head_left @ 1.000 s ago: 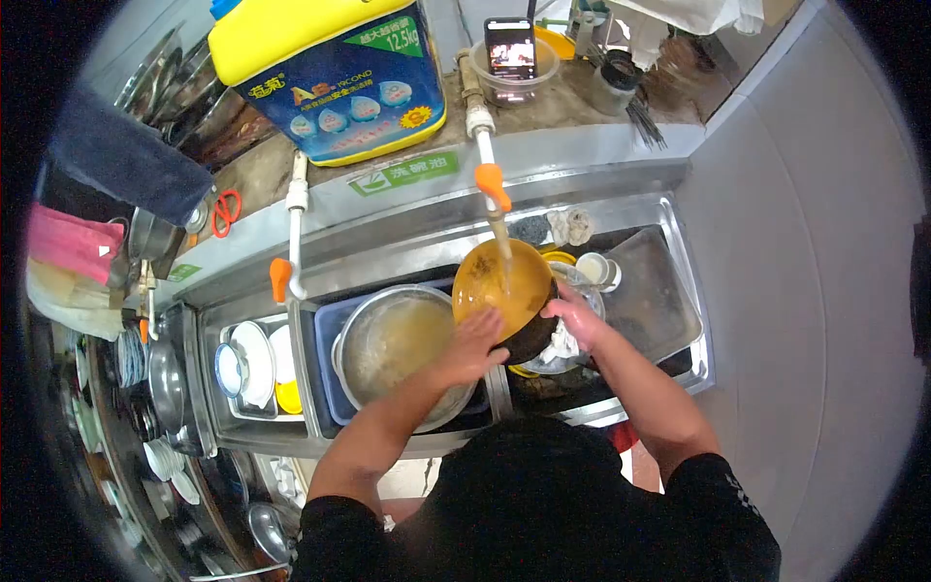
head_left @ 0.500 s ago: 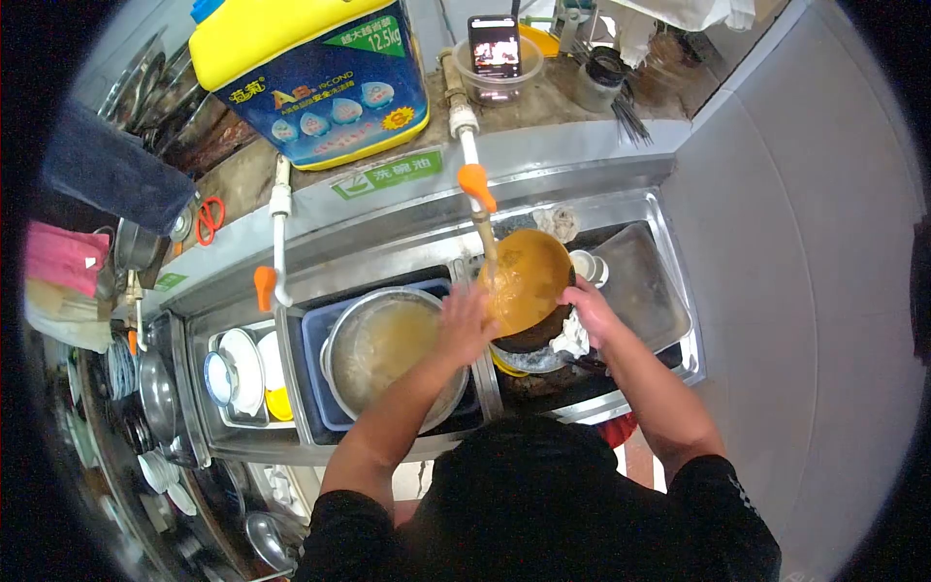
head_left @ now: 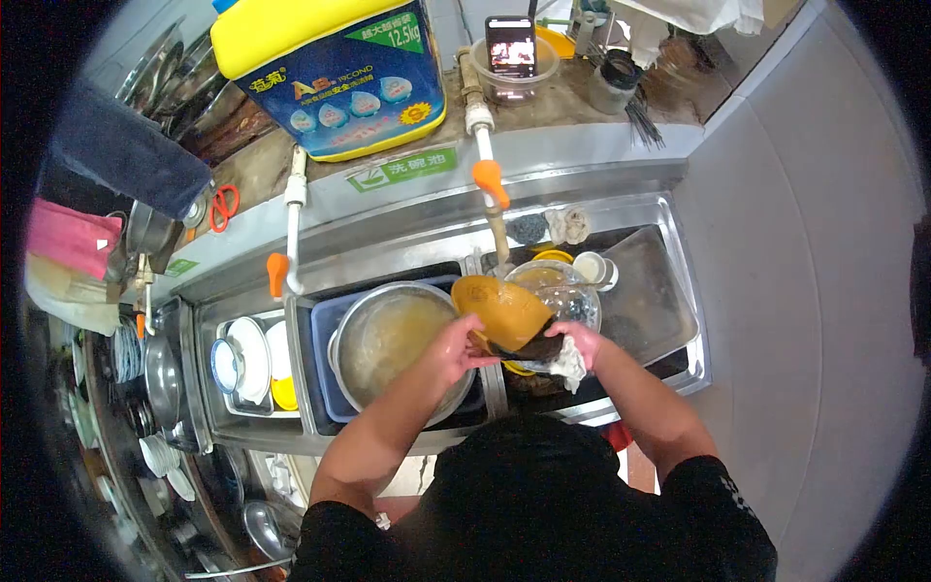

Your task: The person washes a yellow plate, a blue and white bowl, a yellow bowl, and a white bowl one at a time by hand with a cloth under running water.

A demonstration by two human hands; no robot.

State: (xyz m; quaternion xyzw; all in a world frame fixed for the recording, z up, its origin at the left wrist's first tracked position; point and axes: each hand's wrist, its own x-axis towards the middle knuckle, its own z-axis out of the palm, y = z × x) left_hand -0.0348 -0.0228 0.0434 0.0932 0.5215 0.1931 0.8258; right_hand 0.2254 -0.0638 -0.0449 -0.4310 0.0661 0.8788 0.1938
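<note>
Head view: the bowl (head_left: 503, 308) is tilted above the sink (head_left: 493, 388) — rounded, smooth, wet-looking, mustard-yellow inside and dark outside. Left hand (head_left: 462, 347) and right hand (head_left: 579, 345) clamp its lower rim from either side, a crumpled white cloth (head_left: 568, 364) hanging soft beneath the right.

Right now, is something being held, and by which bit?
A yellow bowl: the left hand holds its near left side, the right hand its right side, with a white cloth there too.
</note>
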